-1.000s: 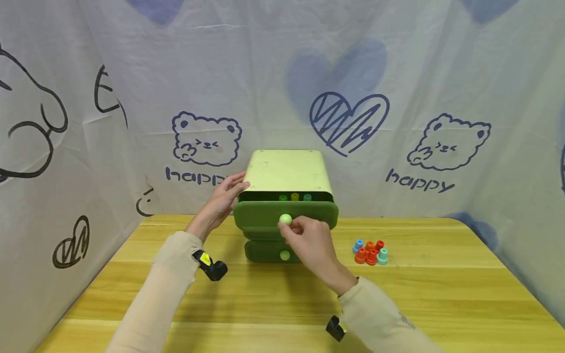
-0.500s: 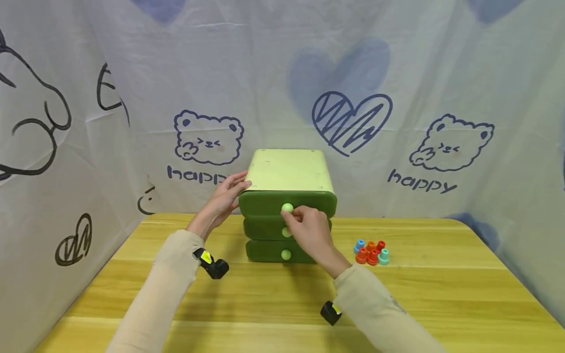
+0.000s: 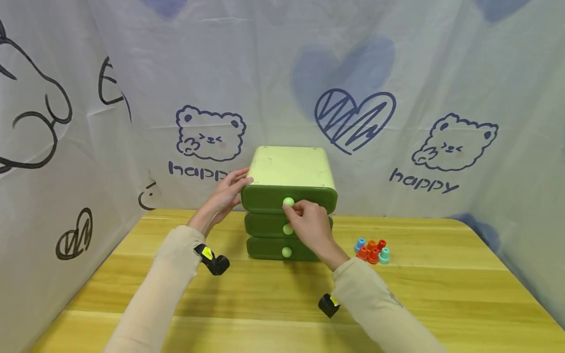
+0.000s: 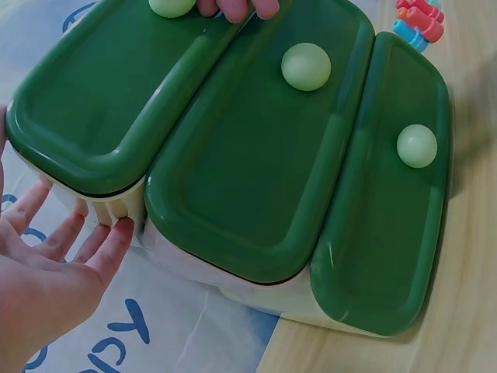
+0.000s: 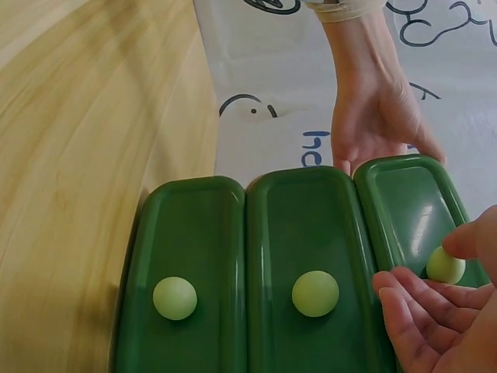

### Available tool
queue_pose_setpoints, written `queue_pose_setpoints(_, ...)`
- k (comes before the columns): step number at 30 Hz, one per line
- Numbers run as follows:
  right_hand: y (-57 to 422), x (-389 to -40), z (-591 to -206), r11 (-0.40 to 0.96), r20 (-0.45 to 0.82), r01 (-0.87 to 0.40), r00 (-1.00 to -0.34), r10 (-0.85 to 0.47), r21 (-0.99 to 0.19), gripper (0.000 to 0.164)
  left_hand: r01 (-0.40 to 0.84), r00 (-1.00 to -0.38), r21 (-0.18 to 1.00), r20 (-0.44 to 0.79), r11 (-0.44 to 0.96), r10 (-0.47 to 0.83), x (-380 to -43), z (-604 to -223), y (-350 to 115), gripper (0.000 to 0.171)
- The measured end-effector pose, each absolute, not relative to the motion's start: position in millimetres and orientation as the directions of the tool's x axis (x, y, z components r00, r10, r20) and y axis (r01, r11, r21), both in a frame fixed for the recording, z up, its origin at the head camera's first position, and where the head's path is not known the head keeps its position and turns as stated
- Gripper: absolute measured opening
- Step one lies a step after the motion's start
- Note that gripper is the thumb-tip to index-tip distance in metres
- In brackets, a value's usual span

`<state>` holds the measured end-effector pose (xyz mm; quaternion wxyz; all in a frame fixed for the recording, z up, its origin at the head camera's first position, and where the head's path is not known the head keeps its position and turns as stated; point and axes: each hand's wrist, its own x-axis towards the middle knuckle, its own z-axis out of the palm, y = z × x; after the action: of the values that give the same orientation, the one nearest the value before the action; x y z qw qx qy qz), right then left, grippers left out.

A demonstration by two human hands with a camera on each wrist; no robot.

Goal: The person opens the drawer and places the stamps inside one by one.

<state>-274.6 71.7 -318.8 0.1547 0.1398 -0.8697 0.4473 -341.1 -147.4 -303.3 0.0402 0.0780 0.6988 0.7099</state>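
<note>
A green cabinet (image 3: pixel 287 169) with three dark green drawers stands at the back of the wooden table (image 3: pixel 441 294). All three drawers sit flush. My right hand (image 3: pixel 292 209) pinches the pale round knob (image 3: pixel 289 201) of the top drawer (image 3: pixel 265 198); in the right wrist view the knob (image 5: pixel 445 264) lies between thumb and fingers of that hand (image 5: pixel 435 273). My left hand (image 3: pixel 227 193) presses flat, fingers straight, against the cabinet's left side, seen also as the left hand (image 4: pixel 54 264) beside the top drawer (image 4: pixel 93 101).
Several small coloured pegs (image 3: pixel 372 251) stand clustered on the table right of the cabinet. A printed cloth backdrop (image 3: pixel 397 122) closes in the back and both sides. The middle knob (image 4: pixel 306 66) and bottom knob (image 4: pixel 416 145) are untouched.
The top drawer stood pulled out with coloured pegs showing inside; my right hand has pushed it in flush. The left hand stayed on the cabinet's side.
</note>
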Motion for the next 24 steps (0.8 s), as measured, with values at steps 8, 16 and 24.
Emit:
queue_pose_setpoints(8, 71.8, -274.1, -316.3, 0.565, 0.355, -0.353, -0.928, -0.111, -0.746, 0.030, 0.050, -0.985, 0.999, 0.052, -0.014, 0.165, -340.2, -300.2, -146.6, 0.064)
queue_pose_setpoints(16, 72.5, -271.2, -320.0, 0.569, 0.302, -0.339, -0.940, -0.162, -0.749, 0.032, 0.051, -0.985, 0.999, 0.047, 0.020, 0.163, -341.8, -301.5, -147.8, 0.064)
queue_pose_setpoints(24, 78.4, -265.3, -337.3, 0.566, 0.280, -0.340, -0.940, -0.194, -0.751, 0.028, 0.080, -0.980, 0.993, 0.062, 0.089, 0.191, -339.0, -298.2, -149.2, 0.064)
